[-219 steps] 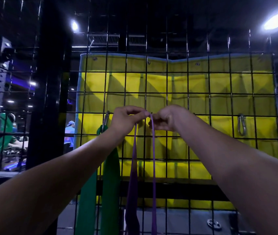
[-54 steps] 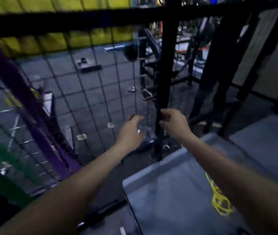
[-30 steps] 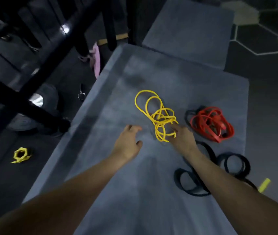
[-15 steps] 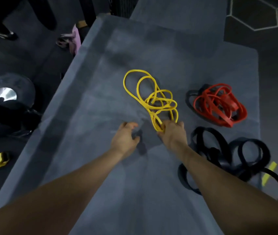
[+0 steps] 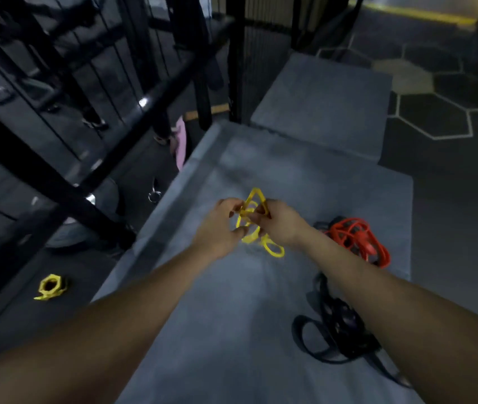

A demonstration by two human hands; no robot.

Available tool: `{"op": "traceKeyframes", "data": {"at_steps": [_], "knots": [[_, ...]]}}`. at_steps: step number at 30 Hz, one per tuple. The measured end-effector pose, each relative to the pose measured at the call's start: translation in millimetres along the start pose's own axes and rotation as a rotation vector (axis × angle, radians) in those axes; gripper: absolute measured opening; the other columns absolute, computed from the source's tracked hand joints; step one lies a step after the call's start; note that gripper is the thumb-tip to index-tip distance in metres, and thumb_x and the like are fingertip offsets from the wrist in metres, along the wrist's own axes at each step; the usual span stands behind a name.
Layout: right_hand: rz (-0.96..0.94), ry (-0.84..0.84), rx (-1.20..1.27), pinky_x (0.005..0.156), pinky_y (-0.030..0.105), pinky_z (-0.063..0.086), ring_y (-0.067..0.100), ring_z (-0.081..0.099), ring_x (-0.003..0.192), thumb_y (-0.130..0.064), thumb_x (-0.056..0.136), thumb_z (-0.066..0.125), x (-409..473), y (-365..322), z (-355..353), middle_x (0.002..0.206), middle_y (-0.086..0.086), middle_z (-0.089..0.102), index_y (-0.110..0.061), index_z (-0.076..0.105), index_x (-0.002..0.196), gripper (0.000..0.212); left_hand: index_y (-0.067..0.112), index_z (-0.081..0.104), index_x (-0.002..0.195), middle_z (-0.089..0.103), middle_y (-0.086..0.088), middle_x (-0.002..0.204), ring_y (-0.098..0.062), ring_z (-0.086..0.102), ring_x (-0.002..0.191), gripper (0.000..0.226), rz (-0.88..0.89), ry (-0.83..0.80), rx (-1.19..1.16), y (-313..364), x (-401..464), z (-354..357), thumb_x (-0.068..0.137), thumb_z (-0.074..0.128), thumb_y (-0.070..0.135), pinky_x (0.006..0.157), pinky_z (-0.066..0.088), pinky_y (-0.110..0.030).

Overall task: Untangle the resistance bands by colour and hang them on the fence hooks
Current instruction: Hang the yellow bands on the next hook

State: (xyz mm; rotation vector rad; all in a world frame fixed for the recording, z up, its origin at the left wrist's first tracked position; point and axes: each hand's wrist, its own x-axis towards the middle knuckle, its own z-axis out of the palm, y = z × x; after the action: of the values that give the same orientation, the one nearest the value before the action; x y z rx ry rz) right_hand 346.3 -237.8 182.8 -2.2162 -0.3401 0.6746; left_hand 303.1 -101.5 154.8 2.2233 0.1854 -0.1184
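Both hands are gripping the tangled thin yellow rubber resistance band [image 5: 250, 217] above the grey padded mat [image 5: 232, 330]: the left hand [image 5: 222, 225] is pinching its left loops, the right hand [image 5: 275, 221] is curling around its right strands. A red band bundle [image 5: 357, 239] and a black band heap [image 5: 334, 325] are lying on the mat to the right, apart from the hands.
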Motion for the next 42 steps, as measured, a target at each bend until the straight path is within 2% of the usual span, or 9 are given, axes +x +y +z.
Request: {"op": "traceKeyframes", "data": {"at_steps": [3, 10, 16, 23, 27, 30, 34, 39, 42], "knots": [[-0.101, -0.023, 0.051, 0.049, 0.016, 0.038, 0.001, 0.047, 0.038, -0.013, 0.095, 0.048, -21, -59, -22, 0.055, 0.005, 0.048, -0.015, 0.043, 0.06, 0.036, 0.005, 0.057, 0.114, 0.06, -0.007, 0.112, -0.019, 0.056, 0.105, 0.035, 0.034, 0.097, 0.028, 38, -17, -52, 0.081, 0.067, 0.008, 0.085, 0.039, -0.021], [-0.347, -0.072, 0.259, 0.049, 0.025, 0.037, 0.014, 0.04, 0.049, -0.018, 0.093, 0.056, -88, -200, -56, 0.056, 0.006, 0.044, -0.014, 0.046, 0.063, 0.032, 0.013, 0.054, 0.078, 0.044, 0.005, 0.06, -0.004, 0.038, 0.055, 0.014, 0.057, 0.301, 0.065, 122, -107, -181, 0.09, 0.058, 0.018, 0.05, 0.028, -0.019], [-0.548, -0.241, 0.319, 0.041, 0.018, 0.039, 0.009, 0.047, 0.038, -0.024, 0.096, 0.051, -167, -312, -67, 0.048, 0.005, 0.05, -0.005, 0.055, 0.072, 0.031, 0.02, 0.054, 0.075, 0.058, 0.002, 0.062, -0.008, 0.058, 0.055, 0.017, 0.083, 0.519, -0.055, 183, -211, -276, 0.089, 0.06, 0.013, 0.054, 0.047, -0.025], [-0.728, -0.354, 0.11, 0.057, 0.015, 0.043, 0.015, 0.051, 0.064, -0.01, 0.095, 0.048, -228, -426, -56, 0.071, 0.009, 0.054, -0.006, 0.057, 0.078, 0.02, 0.009, 0.054, 0.075, 0.048, -0.005, 0.066, -0.002, 0.052, 0.053, 0.027, 0.049, 0.665, -0.111, 227, -320, -361, 0.074, 0.063, -0.017, 0.051, 0.045, -0.013], [-0.806, -0.314, 0.009, 0.061, 0.031, 0.037, 0.016, 0.039, 0.06, -0.005, 0.091, 0.052, -260, -482, -50, 0.062, 0.006, 0.043, -0.014, 0.046, 0.057, 0.036, 0.018, 0.057, 0.077, 0.055, -0.002, 0.072, -0.003, 0.056, 0.061, 0.023, 0.053, 0.71, 0.077, 248, -373, -410, 0.075, 0.074, 0.004, 0.064, 0.045, -0.028], [-0.834, -0.281, 0.014, 0.052, 0.013, 0.038, 0.006, 0.047, 0.053, -0.011, 0.095, 0.049, -282, -516, -47, 0.053, -0.006, 0.051, -0.015, 0.049, 0.06, 0.035, 0.021, 0.058, 0.08, 0.062, -0.006, 0.079, -0.015, 0.058, 0.071, 0.014, 0.043, 0.757, 0.146, 259, -403, -441, 0.082, 0.07, 0.013, 0.07, 0.048, -0.034], [-0.913, -0.224, 0.008, 0.066, 0.026, 0.04, 0.015, 0.053, 0.07, -0.025, 0.095, 0.052, -304, -553, -35, 0.069, 0.001, 0.058, -0.011, 0.06, 0.065, 0.034, 0.014, 0.059, 0.081, 0.053, 0.0, 0.064, -0.004, 0.05, 0.053, 0.01, 0.094, 0.833, 0.101, 266, -434, -473, 0.09, 0.058, 0.01, 0.058, 0.045, -0.021], [-0.892, -0.187, 0.19, 0.073, 0.03, 0.044, 0.025, 0.06, 0.091, -0.033, 0.085, 0.065, -323, -586, -19, 0.093, 0.016, 0.065, -0.003, 0.065, 0.074, 0.032, 0.009, 0.06, 0.093, 0.05, 0.001, 0.067, -0.008, 0.047, 0.061, 0.009, 0.111, 0.86, 0.086, 274, -466, -499, 0.094, 0.053, 0.014, 0.055, 0.041, -0.016], [-0.925, -0.246, 0.441, 0.063, 0.034, 0.054, 0.019, 0.067, 0.065, -0.028, 0.079, 0.072, -333, -602, -14, 0.075, 0.013, 0.069, 0.003, 0.059, 0.072, 0.034, 0.009, 0.059, 0.088, 0.049, 0.004, 0.068, -0.007, 0.044, 0.06, 0.013, 0.157, 0.893, 0.008, 275, -477, -512, 0.095, 0.049, 0.011, 0.047, 0.037, -0.009]]}}
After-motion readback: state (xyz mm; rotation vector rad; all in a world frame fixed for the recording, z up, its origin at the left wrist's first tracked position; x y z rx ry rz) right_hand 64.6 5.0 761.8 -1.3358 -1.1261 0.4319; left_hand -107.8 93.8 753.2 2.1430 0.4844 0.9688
